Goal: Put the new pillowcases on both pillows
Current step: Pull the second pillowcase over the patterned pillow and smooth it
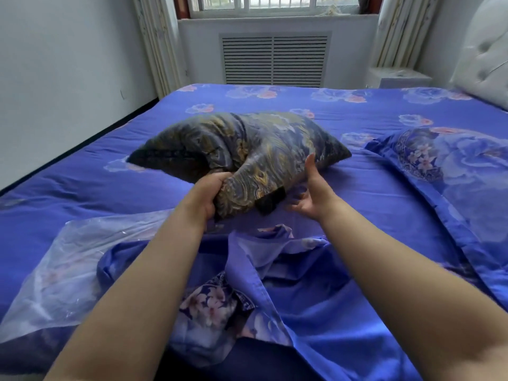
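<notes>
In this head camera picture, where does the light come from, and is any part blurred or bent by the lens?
Head view: soft daylight enters from the window at the far wall; no hard shadows on the bed sheet. The wide lens bends the edges, so the forearms look stretched. The right hand is slightly motion-blurred; the left hand, gripping the dark patterned pillow, is sharper.

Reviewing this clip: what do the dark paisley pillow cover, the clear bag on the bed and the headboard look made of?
Pillow cover: woven fabric, slight satin sheen, creasing under the left hand's grip. Clear bag: thin transparent plastic, glossy wrinkles. Headboard: white buttoned upholstery, probably faux leather.
</notes>
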Demonstrator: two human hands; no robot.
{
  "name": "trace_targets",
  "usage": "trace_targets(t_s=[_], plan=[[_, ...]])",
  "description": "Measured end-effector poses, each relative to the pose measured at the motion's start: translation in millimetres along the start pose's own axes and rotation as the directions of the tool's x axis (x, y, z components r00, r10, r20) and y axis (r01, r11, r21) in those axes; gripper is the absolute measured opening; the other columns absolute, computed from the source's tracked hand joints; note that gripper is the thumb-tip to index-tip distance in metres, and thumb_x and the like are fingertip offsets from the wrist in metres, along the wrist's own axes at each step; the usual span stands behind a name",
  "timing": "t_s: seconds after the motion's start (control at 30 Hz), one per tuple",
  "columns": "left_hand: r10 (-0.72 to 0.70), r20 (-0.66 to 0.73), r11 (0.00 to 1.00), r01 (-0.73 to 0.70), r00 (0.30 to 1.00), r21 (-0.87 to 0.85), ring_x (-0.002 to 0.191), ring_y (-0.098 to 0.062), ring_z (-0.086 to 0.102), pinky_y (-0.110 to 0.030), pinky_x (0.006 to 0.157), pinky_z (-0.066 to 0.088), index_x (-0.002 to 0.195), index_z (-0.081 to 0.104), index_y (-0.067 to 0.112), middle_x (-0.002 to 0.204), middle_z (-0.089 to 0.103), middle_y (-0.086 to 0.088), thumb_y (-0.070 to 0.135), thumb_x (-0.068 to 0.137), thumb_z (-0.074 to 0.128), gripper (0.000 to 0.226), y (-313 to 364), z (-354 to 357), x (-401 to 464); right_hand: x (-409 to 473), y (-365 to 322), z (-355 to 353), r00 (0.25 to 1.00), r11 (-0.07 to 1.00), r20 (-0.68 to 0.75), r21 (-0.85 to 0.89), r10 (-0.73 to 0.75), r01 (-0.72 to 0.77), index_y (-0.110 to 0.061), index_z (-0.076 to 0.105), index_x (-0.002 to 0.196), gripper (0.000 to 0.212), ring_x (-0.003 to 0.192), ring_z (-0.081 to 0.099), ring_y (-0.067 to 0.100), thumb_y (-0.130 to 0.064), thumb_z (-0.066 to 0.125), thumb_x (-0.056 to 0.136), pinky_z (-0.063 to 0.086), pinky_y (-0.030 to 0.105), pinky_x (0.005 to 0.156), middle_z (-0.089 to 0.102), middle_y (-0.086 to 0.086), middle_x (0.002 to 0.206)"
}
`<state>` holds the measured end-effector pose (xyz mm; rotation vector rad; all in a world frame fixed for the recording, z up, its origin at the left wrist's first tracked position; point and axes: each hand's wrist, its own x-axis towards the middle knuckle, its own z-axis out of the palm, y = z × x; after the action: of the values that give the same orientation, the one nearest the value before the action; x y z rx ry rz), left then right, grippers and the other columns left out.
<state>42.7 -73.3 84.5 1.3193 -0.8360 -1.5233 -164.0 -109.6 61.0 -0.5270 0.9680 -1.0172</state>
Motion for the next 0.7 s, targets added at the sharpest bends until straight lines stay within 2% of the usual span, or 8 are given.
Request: trace_targets(t_s=[0.07,0.17,0.23,0.3,0.4,0.47,0.53,0.7], plan=[[0.068,0.043,0.995,-0.071,0.997,0.070,0.065,-0.021,0.070,-0.030,0.058,0.057,0.109,0.063,0.001,0.076,0.072,-0.010,0.015,0.090,0.055,0.024,3,-7,-13,3,-5,7,0.992,0.996,0.111,0.064,0.054,-0.061,-0.015,0.061,0.120,0.073,0.099,0.065,0.026,-0.072,0.054,0.075,0.051,0.047,0.088,0.067,0.009,0.110],[0.279,0.016,0.943,-0.277,0.960,0.184,0.088,-0.024,0.068,-0.040,0.080,0.056,0.128,0.051,0.011,0.103,0.069,-0.011,0.010,0.088,0.061,0.041,11,-21,-27,10,0,21,0.999,0.999,-0.015,-0.013,0.037,-0.037,-0.009,0.067,0.094,0.031,0.063,0.070,0.022,-0.036,0.052,0.094,0.059,0.035,0.055,0.073,0.009,0.077],[0.439,-0.014,0.830,-0.399,0.899,0.391,0.110,-0.026,0.059,-0.042,0.100,0.044,0.135,0.043,0.017,0.125,0.060,-0.009,0.016,0.091,0.061,0.048,14,-25,-34,12,-3,30,0.984,0.990,-0.121,-0.070,-0.129,0.121,0.000,0.064,0.107,0.024,0.065,0.069,0.025,-0.014,0.052,0.092,0.057,0.035,0.051,0.070,0.014,0.085],[0.578,-0.039,0.674,-0.450,0.815,0.586,0.123,-0.026,0.049,-0.028,0.102,0.034,0.142,0.032,0.016,0.137,0.051,-0.009,0.019,0.094,0.056,0.053,15,-26,-40,3,-14,37,0.927,0.938,-0.146,-0.093,-0.345,0.335,0.006,0.063,0.103,0.021,0.069,0.066,0.026,0.003,0.056,0.084,0.057,0.038,0.059,0.065,0.017,0.090],[0.715,0.011,0.485,-0.507,0.699,0.713,0.125,-0.030,0.046,-0.021,0.087,0.031,0.146,0.022,0.011,0.141,0.046,-0.013,0.015,0.097,0.049,0.057,18,-14,-47,-32,-28,44,0.745,0.746,-0.150,-0.315,-0.650,0.587,-0.007,0.067,0.078,0.013,0.080,0.061,0.021,0.002,0.059,0.081,0.053,0.041,0.075,0.065,0.010,0.084],[0.776,0.045,0.398,-0.544,0.630,0.739,0.124,-0.034,0.047,-0.026,0.086,0.034,0.146,0.023,0.010,0.142,0.044,-0.016,0.012,0.096,0.049,0.057,21,-3,-54,-60,-28,33,0.588,0.541,-0.101,-0.538,-0.803,0.646,-0.004,0.068,0.082,0.011,0.084,0.057,0.015,-0.002,0.058,0.085,0.048,0.034,0.079,0.067,0.011,0.085],[0.816,0.081,0.326,-0.572,0.572,0.753,0.121,-0.037,0.048,-0.036,0.090,0.040,0.144,0.031,0.008,0.141,0.043,-0.018,0.013,0.094,0.050,0.054,19,7,-62,-89,-23,13,0.458,0.321,-0.002,-0.716,-0.889,0.619,0.006,0.067,0.091,0.015,0.086,0.056,0.015,-0.005,0.056,0.090,0.043,0.032,0.079,0.067,0.018,0.090],[0.855,0.136,0.235,-0.608,0.501,0.758,0.101,-0.043,0.056,-0.047,0.074,0.047,0.137,0.042,0.008,0.129,0.048,-0.019,0.017,0.084,0.044,0.054,1,43,-83,-169,-9,-27,0.368,-0.025,0.160,-0.938,-0.916,0.346,0.008,0.058,0.071,0.028,0.069,0.054,0.043,-0.009,0.052,0.092,0.033,0.041,0.063,0.058,0.031,0.071]])
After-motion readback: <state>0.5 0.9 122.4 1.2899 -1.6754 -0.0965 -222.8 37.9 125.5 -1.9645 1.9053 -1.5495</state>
